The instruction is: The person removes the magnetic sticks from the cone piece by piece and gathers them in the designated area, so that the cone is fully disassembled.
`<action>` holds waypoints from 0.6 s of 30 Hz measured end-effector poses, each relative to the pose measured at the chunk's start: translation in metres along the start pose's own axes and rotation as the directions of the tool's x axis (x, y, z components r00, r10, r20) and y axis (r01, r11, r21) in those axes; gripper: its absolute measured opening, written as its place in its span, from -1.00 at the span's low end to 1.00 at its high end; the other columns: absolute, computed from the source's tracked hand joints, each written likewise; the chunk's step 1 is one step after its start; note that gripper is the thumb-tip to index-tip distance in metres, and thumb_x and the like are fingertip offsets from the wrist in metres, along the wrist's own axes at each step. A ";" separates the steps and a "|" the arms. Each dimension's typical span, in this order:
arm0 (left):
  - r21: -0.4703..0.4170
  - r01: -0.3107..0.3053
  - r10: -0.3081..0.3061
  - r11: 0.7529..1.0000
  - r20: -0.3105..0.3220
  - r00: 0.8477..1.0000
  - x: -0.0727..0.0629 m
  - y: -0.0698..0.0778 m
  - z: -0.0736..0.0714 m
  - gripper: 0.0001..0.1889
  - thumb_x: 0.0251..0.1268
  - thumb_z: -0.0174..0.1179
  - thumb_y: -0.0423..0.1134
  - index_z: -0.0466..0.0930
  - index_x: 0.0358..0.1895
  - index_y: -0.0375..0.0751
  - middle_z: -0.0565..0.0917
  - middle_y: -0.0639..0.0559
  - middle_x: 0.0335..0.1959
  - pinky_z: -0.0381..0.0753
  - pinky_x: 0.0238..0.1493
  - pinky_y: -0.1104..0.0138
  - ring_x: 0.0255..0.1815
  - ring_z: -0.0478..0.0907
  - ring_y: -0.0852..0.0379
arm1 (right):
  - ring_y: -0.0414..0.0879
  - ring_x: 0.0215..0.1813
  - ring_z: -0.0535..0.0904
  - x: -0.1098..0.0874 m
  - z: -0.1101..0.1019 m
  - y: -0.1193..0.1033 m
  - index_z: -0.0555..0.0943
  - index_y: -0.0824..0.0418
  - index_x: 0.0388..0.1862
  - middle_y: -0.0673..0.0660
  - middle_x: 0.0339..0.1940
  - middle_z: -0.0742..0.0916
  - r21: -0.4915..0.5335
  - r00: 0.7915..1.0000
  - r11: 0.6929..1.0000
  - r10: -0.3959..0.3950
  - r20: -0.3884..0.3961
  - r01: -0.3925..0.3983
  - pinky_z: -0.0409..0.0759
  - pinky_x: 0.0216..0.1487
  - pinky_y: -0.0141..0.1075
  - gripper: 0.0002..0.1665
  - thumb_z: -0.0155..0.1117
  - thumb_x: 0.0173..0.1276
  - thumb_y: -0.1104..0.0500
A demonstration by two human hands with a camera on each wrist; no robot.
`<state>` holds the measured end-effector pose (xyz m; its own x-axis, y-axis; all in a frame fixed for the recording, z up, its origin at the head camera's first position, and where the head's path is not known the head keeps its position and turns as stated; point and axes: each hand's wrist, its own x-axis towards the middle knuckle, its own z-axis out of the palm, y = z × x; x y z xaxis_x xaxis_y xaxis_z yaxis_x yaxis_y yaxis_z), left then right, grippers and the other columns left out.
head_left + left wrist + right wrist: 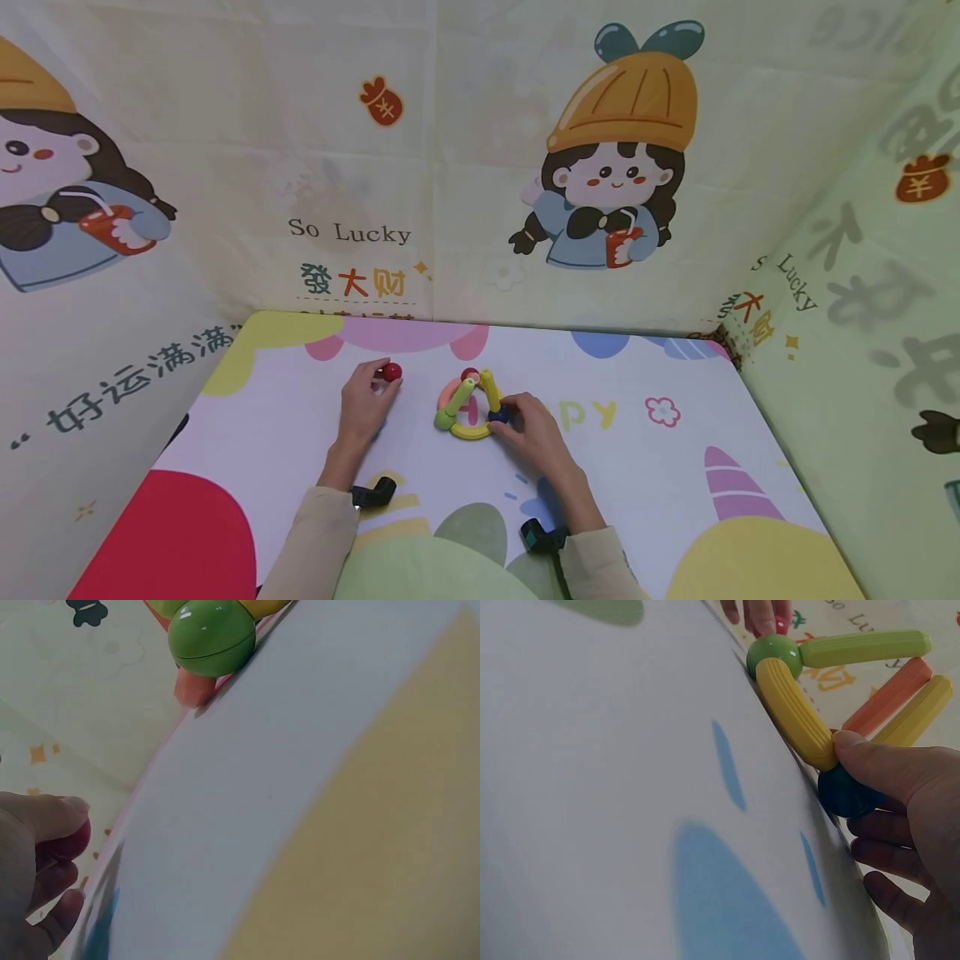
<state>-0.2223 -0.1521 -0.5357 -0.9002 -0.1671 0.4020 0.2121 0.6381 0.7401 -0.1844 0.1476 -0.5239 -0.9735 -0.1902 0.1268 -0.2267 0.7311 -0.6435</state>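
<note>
My left hand [363, 408] pinches a red ball [392, 372] between thumb and fingers, left of a toy frame of rods and balls; part of that ball [75, 841] shows in the left wrist view. At the frame's right corner my right hand [538, 429] pinches a blue ball [844, 793]. A curved yellow rod [799, 712] joins the blue ball to a green ball [775, 658]. Another red ball [470, 374] sits at the back. A light green rod [459, 398] and a straight yellow rod [491, 390] rise from the base, leaning together at the top.
The frame stands on a table with a patterned white cover [615, 483]. Printed cloth walls [465, 167] rise behind the table and at both sides. Each wrist wears a small black camera, one on the left [375, 492] and one on the right [542, 536].
</note>
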 end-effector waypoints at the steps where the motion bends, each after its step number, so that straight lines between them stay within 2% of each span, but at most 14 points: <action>1: 0.001 0.007 -0.007 1.000 0.007 1.000 -0.001 -0.001 0.000 -0.54 0.18 0.43 -0.31 0.60 0.16 -0.30 0.66 -0.23 0.03 0.70 -0.05 0.03 -0.10 0.65 -0.10 | -0.05 0.04 0.60 0.000 0.000 0.000 0.58 0.13 0.14 0.09 0.01 0.70 0.001 1.000 1.000 0.002 0.000 -0.002 0.63 0.18 -0.08 -0.43 0.48 0.24 -0.08; 9: 0.021 0.016 -0.017 1.000 0.038 0.999 -0.003 -0.003 0.000 -0.54 0.18 0.43 -0.34 0.59 0.16 -0.33 0.65 -0.29 0.04 0.66 0.08 -0.03 -0.01 0.62 -0.16 | -0.03 0.06 0.61 0.000 0.003 0.003 0.59 0.14 0.14 0.10 0.01 0.70 -0.009 1.000 1.000 -0.007 -0.003 0.007 0.62 0.21 -0.07 -0.43 0.48 0.24 -0.08; 18: 0.051 0.045 -0.049 0.998 0.085 0.995 -0.004 -0.005 0.001 -0.53 0.22 0.40 -0.29 0.57 0.20 -0.31 0.63 -0.27 0.08 0.64 0.14 0.00 0.03 0.59 -0.15 | -0.04 0.06 0.60 0.000 0.001 0.002 0.58 0.13 0.15 0.10 0.01 0.69 -0.001 1.000 1.000 -0.004 -0.001 0.004 0.63 0.20 -0.07 -0.43 0.48 0.24 -0.09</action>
<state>-0.2200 -0.1536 -0.5419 -0.9386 -0.1338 0.3181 0.1518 0.6678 0.7287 -0.1845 0.1484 -0.5262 -0.9726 -0.1924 0.1306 -0.2309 0.7307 -0.6425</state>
